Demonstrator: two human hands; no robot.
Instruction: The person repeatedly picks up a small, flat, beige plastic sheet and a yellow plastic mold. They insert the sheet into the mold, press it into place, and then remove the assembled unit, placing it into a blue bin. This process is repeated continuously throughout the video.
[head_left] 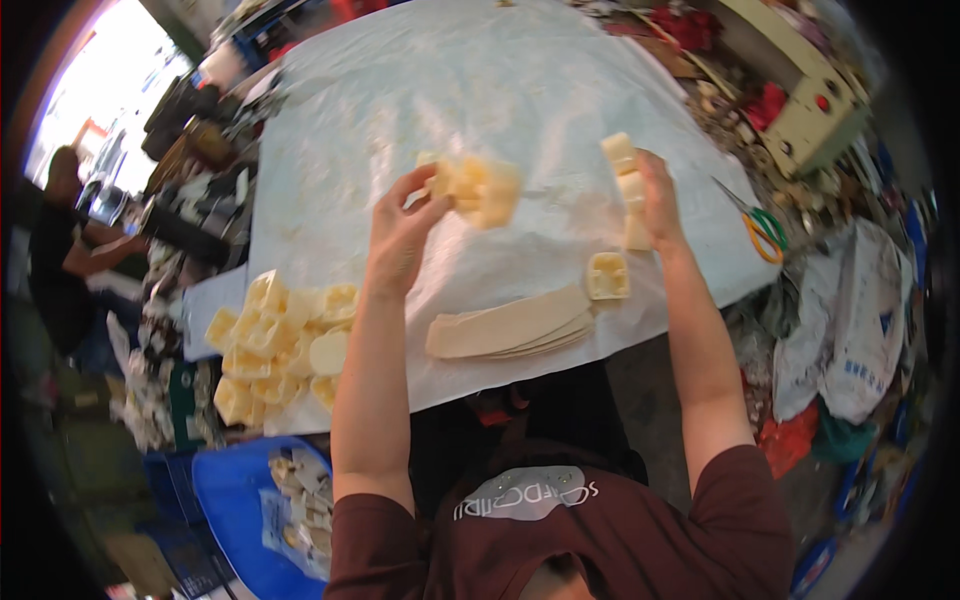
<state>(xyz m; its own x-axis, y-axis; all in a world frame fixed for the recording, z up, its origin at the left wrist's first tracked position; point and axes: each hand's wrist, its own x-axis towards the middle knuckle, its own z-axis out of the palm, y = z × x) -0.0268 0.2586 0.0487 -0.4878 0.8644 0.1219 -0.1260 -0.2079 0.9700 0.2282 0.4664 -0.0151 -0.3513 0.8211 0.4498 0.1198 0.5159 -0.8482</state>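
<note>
My left hand (402,235) is raised over the white-covered table, its thumb and fingers pinching a small cluster of pale yellow molded plastic pieces (485,192), blurred by motion. On the right, my right hand (657,205) is closed along a short row of similar cream pieces (631,188); its fingertips are partly hidden. Just below that row lies a single square cream piece (608,276) with recesses. Nearer to me, a fanned stack of long cream strips (515,325) rests by the table's front edge. A heap of the yellow molded pieces (262,340) lies left of my left forearm.
The white sheet (420,80) covers the table. Scissors with green and orange handles (765,235) lie at its right edge, near white sacks (850,320). A blue tub (235,510) with scraps stands at lower left. Another person (80,250) is at far left.
</note>
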